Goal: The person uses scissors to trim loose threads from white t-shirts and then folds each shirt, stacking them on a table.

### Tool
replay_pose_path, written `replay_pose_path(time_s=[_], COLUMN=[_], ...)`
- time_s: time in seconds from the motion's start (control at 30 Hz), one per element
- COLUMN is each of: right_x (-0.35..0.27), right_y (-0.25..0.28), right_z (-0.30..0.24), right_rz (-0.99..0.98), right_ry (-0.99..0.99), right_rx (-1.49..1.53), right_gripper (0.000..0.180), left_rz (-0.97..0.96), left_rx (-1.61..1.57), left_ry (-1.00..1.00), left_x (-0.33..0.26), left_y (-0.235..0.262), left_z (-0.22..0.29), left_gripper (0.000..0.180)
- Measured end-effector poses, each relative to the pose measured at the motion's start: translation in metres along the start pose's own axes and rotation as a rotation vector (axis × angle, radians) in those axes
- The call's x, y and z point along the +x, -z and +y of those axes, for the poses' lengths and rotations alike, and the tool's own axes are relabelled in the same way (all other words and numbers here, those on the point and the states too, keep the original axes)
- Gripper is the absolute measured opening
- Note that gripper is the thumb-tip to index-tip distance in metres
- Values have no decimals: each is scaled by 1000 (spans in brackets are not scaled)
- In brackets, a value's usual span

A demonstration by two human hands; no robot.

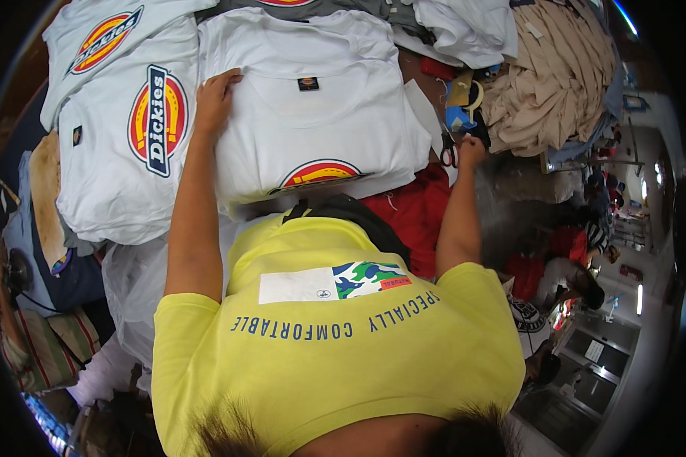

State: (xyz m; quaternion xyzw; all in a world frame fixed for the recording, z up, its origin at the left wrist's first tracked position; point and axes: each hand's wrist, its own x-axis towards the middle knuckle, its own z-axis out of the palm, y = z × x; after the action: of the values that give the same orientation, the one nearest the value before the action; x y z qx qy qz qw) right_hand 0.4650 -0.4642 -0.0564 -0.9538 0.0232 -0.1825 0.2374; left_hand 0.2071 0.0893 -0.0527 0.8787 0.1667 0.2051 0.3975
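A pile of folded white sleeveless shirts (259,148), with a black neck label and a red and yellow print, lies in front of me. My left hand (216,97) rests on the left shoulder edge of the top shirt, its fingers stretched over the fabric. To the right of the pile, my right hand (472,151) has its fingers drawn together; what they hold, if anything, is too small to make out. Black-handled scissors (450,155) lie just left of that hand. Beyond it are a roll of tape (476,96) and a blue packet (457,118).
More printed white shirts (110,160) are stacked at the left. A large heap of beige cloth (552,76) rises at the far right. Red fabric (415,217) lies between my arms, and clear plastic (129,282) hangs at the left. Other people (572,282) are at the right.
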Motion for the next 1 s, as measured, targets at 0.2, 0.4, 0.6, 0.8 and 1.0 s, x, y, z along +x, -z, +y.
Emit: replay_pose_path(time_s=[0.2, 0.4, 0.6, 0.8, 1.0], right_x=[-81, -193, -232, -234, -236], right_y=[-7, -39, -78, -91, -92], right_z=[-135, -292, -379, -400, -414], right_rz=[-337, -1051, -974, -813, -769], right_ry=[-60, 44, 226, 379, 487], right_rx=[841, 857, 708, 450, 131], right_gripper=[20, 30, 47, 27, 27], left_rz=[29, 29, 62, 49, 50], left_rx=[106, 62, 73, 68, 83], left_ry=[-17, -30, -46, -20, -29], left_x=[-12, -12, -11, -11, -10], left_y=[13, 10, 10, 11, 10], left_z=[21, 17, 16, 13, 15], left_gripper=[40, 43, 42, 41, 42])
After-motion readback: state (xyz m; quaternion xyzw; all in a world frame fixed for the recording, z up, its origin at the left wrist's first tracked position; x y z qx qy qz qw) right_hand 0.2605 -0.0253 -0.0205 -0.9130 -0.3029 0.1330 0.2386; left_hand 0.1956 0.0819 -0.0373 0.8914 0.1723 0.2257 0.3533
